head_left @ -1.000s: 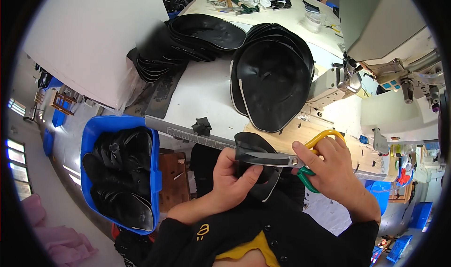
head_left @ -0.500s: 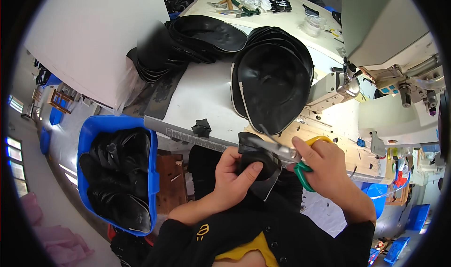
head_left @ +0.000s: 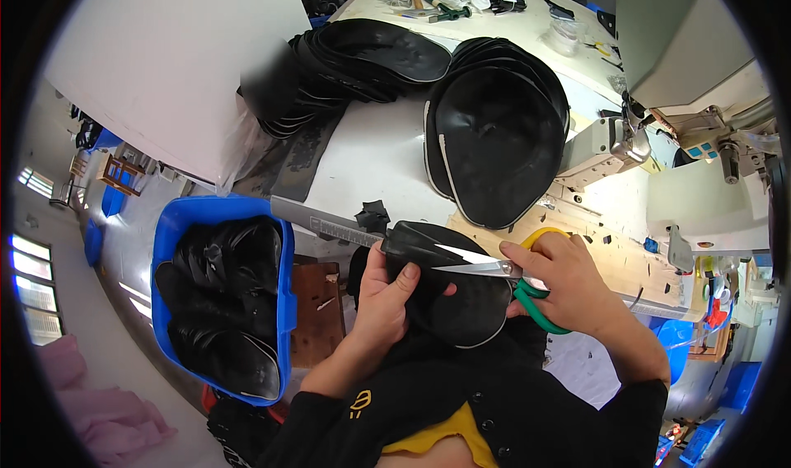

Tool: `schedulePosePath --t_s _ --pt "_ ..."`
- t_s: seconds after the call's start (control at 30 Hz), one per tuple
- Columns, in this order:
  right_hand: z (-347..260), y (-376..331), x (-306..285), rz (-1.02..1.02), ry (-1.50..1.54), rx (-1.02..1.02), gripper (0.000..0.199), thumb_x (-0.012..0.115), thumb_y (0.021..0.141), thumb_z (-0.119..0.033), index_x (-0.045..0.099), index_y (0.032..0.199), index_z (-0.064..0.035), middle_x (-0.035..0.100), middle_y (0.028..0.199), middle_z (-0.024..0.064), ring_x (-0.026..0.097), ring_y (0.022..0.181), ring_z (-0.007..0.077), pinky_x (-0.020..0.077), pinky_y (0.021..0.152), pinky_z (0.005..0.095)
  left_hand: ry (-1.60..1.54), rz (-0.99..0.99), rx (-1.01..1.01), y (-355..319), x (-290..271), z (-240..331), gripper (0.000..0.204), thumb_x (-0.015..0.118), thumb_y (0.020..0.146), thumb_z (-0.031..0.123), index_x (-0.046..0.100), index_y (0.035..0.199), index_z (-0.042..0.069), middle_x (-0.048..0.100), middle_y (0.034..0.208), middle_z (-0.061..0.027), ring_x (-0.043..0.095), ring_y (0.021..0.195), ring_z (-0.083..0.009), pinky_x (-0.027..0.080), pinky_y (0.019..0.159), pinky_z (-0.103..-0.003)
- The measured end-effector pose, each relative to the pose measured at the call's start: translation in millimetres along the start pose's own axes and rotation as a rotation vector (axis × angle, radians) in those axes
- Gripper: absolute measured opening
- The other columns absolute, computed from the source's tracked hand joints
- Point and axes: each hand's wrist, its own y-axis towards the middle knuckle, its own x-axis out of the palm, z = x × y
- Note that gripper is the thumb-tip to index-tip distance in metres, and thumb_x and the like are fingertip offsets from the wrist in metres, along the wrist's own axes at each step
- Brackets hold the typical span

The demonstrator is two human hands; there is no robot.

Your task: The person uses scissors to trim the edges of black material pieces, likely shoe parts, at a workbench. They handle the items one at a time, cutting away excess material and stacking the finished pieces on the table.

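Left hand (head_left: 387, 295): closed around a black piece (head_left: 449, 291), thumb pressed on its top face, fingers hidden under it.
Right hand (head_left: 564, 283): fingers are threaded through the yellow and green handles of scissors (head_left: 494, 269), gripping them.
Scissors: blades are parted and laid over the top edge of the black piece, tips pointing toward the left hand.
Black piece: a flat rounded shape with a pale edge, held just below the counter (head_left: 387, 159) edge, between the two hands.
Counter: white, seen above the hands; a metal ruler (head_left: 329, 223) is fixed along its near edge.
Stack (head_left: 494, 142): black oval pieces are piled on the counter, just above the scissors.
Second pile (head_left: 350, 64): more black pieces are spread at the counter's far left.
Scrap (head_left: 372, 215): a small black offcut lies on the counter beside the ruler.
Bin (head_left: 177, 237): blue, filled with black pieces, set on the floor left of the counter.
Sewing machine (head_left: 659, 130): pale grey, placed right of the stack.
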Motion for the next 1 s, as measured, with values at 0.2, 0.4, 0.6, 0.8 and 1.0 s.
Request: schedulePosePath --t_s 0.2,0.4,0.6,0.8,1.0 --pt "-0.1 -3.3 4.6 0.094 -0.248 -0.073 0.057 0.073 0.071 -0.038 0.056 0.121 -0.0142 0.048 0.075 0.0045 0.051 0.070 0.0221 0.0386 0.068 0.0374 0.048 0.061 -0.001 0.4 8.3 -0.1 0.036 0.056 0.091 0.010 0.037 0.122 0.008 0.058 0.109 -0.0157 0.064 0.089 -0.0290 0.057 0.073 -0.042" --pt "5.1 0.7 -0.3 0.122 -0.225 -0.138 0.058 0.073 0.072 -0.038 0.054 0.121 -0.0142 0.049 0.074 0.0042 0.052 0.067 0.0219 0.0396 0.063 0.0361 0.134 0.019 0.036 -0.6 10.0 -4.6 0.034 0.055 0.092 0.008 0.038 0.121 0.007 0.058 0.111 -0.0156 0.063 0.095 -0.0284 0.057 0.077 -0.044" --pt "5.9 -2.0 -3.6 -0.038 -0.114 -0.038 0.060 0.074 0.070 -0.038 0.054 0.121 -0.0139 0.050 0.075 0.0047 0.052 0.067 0.0227 0.0393 0.063 0.0363 0.205 -0.021 0.093 -4.2 12.0 -4.1 0.030 0.055 0.092 0.006 0.043 0.118 0.003 0.058 0.112 -0.0126 0.060 0.100 -0.0234 0.053 0.083 -0.040" --pt "3.6 8.9 -4.8 0.082 -0.099 -0.198 0.061 0.075 0.069 -0.039 0.055 0.121 -0.0137 0.050 0.072 0.0050 0.053 0.064 0.0236 0.0402 0.056 0.0363 0.492 -0.149 0.180 -11.4 11.8 -10.6 0.024 0.059 0.090 0.003 0.050 0.112 0.001 0.058 0.106 -0.0033 0.052 0.098 -0.0084 0.043 0.086 -0.025" --pt "-2.1 5.4 -9.1 -0.019 -0.164 -0.114 0.063 0.076 0.067 -0.040 0.056 0.120 -0.0132 0.051 0.070 0.0053 0.054 0.062 0.0249 0.0428 0.055 0.0363 0.529 -0.142 0.191 -12.7 12.1 -11.6 0.023 0.059 0.090 0.003 0.050 0.111 0.001 0.059 0.104 -0.0044 0.054 0.096 -0.0090 0.044 0.085 -0.025"
